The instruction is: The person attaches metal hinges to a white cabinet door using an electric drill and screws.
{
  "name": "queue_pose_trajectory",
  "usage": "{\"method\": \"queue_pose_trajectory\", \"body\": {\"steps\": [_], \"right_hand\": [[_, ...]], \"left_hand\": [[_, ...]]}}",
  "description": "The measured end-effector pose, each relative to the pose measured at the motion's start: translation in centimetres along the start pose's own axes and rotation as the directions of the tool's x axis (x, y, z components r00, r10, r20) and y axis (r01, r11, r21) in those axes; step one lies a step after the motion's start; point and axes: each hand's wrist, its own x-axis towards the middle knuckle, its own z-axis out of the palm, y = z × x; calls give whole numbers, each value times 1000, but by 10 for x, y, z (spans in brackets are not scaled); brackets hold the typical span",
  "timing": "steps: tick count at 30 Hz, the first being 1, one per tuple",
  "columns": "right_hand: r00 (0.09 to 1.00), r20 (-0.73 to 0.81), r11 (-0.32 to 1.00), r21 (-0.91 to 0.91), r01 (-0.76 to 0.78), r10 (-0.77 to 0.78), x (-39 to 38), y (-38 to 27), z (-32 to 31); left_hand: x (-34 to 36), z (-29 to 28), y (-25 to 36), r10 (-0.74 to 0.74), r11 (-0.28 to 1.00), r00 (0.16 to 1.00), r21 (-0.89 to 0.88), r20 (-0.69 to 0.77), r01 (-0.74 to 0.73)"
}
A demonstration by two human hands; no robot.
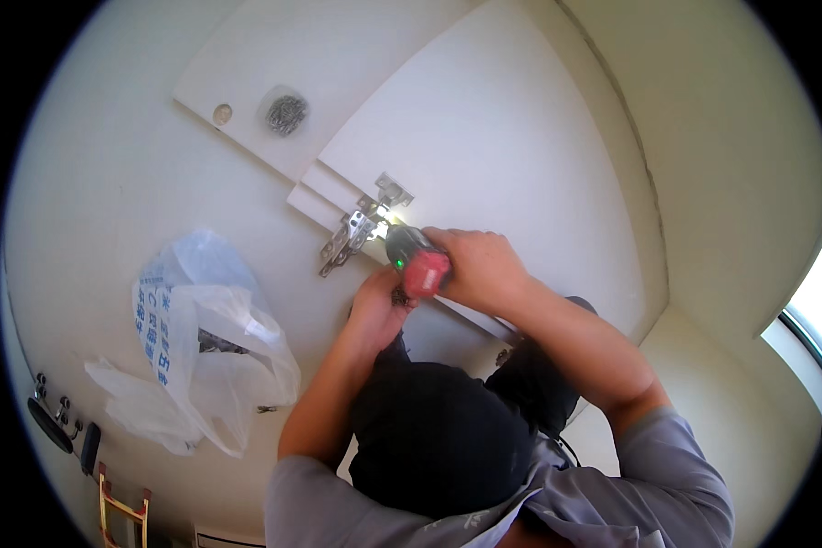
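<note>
A red and black power drill (417, 262) is gripped in my right hand (479, 265), fingers wrapped round it. Its front end points at a metal cabinet hinge (394, 190) by the edge of a white panel (511, 128), where its lamp throws a bright spot. A second metal hinge (342, 242) sticks out past the panel's edge, beside the first. Just left of and below the drill, my left hand (381, 309) is closed round small dark brown pieces, too small to make out. The drill's bit and the screw point are lost in the glare.
A clear tub of small metal screws (286, 113) stands on another white panel (247, 64) at the far left, near a round hole (222, 114). A crumpled plastic bag (210, 338) lies on the floor at left. A yellow ladder (121, 511) shows at lower left.
</note>
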Motion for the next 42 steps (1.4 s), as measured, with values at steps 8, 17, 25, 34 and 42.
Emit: {"method": "queue_pose_trajectory", "body": {"steps": [8, 17, 25, 34, 42], "right_hand": [[998, -14, 860, 509, -50, 67, -63, 30, 8], [971, 137, 778, 581, -239, 196, -79, 40, 9], [987, 96, 765, 623, -160, 128, -77, 43, 20], [984, 147, 765, 620, -173, 102, -71, 43, 18], [996, -64, 924, 374, 81, -62, -70, 38, 26]], "left_hand": [[0, 6, 3, 68, 974, 996, 213, 64, -80], [6, 10, -3, 95, 992, 993, 93, -73, -88], [8, 4, 2, 60, 997, 998, -55, -31, -62], [8, 9, 5, 54, 998, 992, -12, -110, -56], [2, 23, 15, -40, 977, 998, -209, -54, 28]]}}
